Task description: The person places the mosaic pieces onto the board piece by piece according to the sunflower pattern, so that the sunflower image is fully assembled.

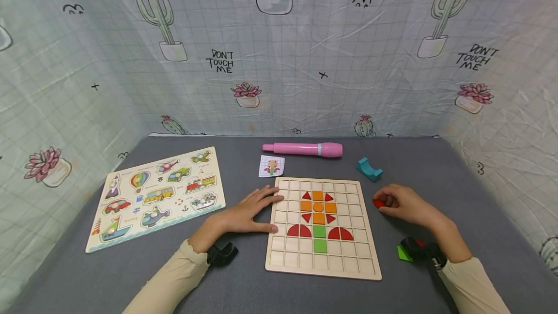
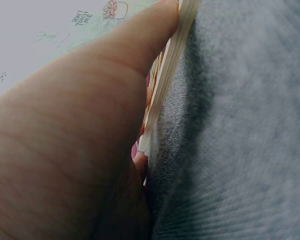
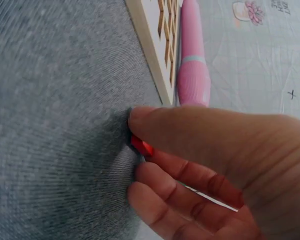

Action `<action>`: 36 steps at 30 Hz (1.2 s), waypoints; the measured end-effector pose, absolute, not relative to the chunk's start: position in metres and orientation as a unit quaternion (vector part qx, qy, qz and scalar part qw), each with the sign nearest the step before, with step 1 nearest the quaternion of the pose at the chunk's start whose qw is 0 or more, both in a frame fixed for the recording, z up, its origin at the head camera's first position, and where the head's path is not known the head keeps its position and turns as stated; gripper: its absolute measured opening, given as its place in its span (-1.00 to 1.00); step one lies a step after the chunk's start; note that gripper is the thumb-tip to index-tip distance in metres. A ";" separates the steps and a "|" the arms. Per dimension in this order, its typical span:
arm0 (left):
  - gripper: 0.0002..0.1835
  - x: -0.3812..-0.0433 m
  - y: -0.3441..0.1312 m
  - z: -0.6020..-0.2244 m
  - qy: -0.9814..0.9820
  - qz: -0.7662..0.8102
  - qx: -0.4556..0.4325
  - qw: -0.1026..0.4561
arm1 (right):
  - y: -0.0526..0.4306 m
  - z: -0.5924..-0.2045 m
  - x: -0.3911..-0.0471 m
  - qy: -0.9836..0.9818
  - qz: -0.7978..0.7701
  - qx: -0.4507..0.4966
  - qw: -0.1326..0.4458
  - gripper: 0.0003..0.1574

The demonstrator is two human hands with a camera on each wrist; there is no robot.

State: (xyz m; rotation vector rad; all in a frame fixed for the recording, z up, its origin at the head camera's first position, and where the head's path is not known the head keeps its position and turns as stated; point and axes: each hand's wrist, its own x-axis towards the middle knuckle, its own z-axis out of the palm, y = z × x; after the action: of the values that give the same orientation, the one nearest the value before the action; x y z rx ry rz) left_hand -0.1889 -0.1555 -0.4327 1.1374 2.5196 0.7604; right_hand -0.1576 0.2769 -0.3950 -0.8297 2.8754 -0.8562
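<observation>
A wooden grid board [image 1: 292,259] lies on the dark cloth, with orange, red and green pieces set in a flower-like pattern. My left hand [image 1: 248,212] rests at its left edge, fingers spread and fairly straight; the thumb touches the rim. In the left wrist view, the thumb [image 2: 140,40] lies along the board's edge [image 2: 167,82]. Right of the board, my right hand [image 1: 403,202] pinches a small red piece [image 1: 378,203] low over the cloth. The right wrist view shows this red piece [image 3: 141,146] between thumb and fingers, its outline partly hidden.
Behind the board lie a small pattern card [image 1: 271,166] and a pink microphone-shaped tube [image 1: 301,149]. A teal curved block [image 1: 369,169] sits at the back right. A vehicle puzzle board [image 1: 157,197] is at left. Beneath my right wrist, a green piece [image 1: 403,254] shows.
</observation>
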 end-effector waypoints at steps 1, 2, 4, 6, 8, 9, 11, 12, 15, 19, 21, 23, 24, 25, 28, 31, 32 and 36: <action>-0.15 -0.189 -0.156 -0.433 0.871 0.263 0.393 0.137 | 0.276 -0.394 -0.157 0.922 -0.275 -0.271 0.016 -0.70; -0.15 -0.189 -0.156 -0.433 0.870 0.263 0.393 0.137 | 0.276 -0.393 -0.157 0.921 -0.276 -0.274 0.020 -0.69; -0.15 -0.189 -0.156 -0.433 0.871 0.264 0.392 0.138 | 0.275 -0.391 -0.157 0.918 -0.280 -0.280 0.029 -0.68; -0.15 -0.189 -0.156 -0.433 0.870 0.264 0.391 0.139 | 0.273 -0.389 -0.156 0.914 -0.285 -0.285 0.039 -0.68; -0.15 -0.189 -0.156 -0.433 0.871 0.264 0.391 0.141 | 0.271 -0.386 -0.155 0.911 -0.289 -0.290 0.049 -0.67; -0.15 -0.189 -0.156 -0.432 0.871 0.264 0.391 0.141 | 0.269 -0.385 -0.155 0.908 -0.291 -0.296 0.052 -0.67; -0.15 -0.189 -0.156 -0.432 0.870 0.265 0.390 0.141 | 0.265 -0.382 -0.153 0.904 -0.292 -0.308 0.054 -0.67; -0.15 -0.189 -0.156 -0.432 0.870 0.265 0.390 0.141 | 0.262 -0.381 -0.153 0.901 -0.294 -0.313 0.055 -0.67; -0.15 -0.189 -0.156 -0.431 0.870 0.265 0.391 0.140 | 0.255 -0.377 -0.151 0.895 -0.294 -0.330 0.056 -0.67; -0.15 -0.189 -0.155 -0.431 0.870 0.264 0.393 0.140 | 0.244 -0.373 -0.147 0.887 -0.296 -0.349 0.061 -0.69; -0.15 -0.188 -0.155 -0.430 0.869 0.265 0.393 0.140 | 0.238 -0.372 -0.144 0.882 -0.297 -0.360 0.066 -0.70; -0.15 -0.188 -0.155 -0.430 0.869 0.266 0.392 0.141 | 0.232 -0.371 -0.142 0.878 -0.298 -0.367 0.071 -0.71; -0.15 -0.188 -0.155 -0.430 0.869 0.267 0.392 0.141 | 0.228 -0.371 -0.141 0.877 -0.297 -0.370 0.077 -0.72; -0.15 -0.188 -0.155 -0.430 0.869 0.266 0.391 0.141 | 0.225 -0.370 -0.140 0.876 -0.296 -0.371 0.084 -0.73; -0.16 -0.188 -0.156 -0.430 0.870 0.265 0.392 0.140 | 0.217 -0.370 -0.137 0.875 -0.291 -0.371 0.110 -0.74; -0.16 -0.188 -0.156 -0.430 0.869 0.266 0.394 0.138 | 0.210 -0.370 -0.135 0.871 -0.292 -0.369 0.138 -0.74; -0.16 -0.188 -0.156 -0.430 0.869 0.266 0.395 0.138 | 0.208 -0.371 -0.134 0.869 -0.293 -0.371 0.144 -0.75; -0.15 -0.188 -0.156 -0.431 0.869 0.264 0.396 0.135 | 0.200 -0.374 -0.130 0.855 -0.301 -0.390 0.163 -0.80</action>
State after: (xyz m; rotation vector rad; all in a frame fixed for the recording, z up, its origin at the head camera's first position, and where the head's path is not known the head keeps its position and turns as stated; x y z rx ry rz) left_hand -0.1884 -0.1556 -0.4308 1.1479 2.5181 0.7647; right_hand -0.1305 0.2003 -0.3739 -1.1138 2.4379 -0.8596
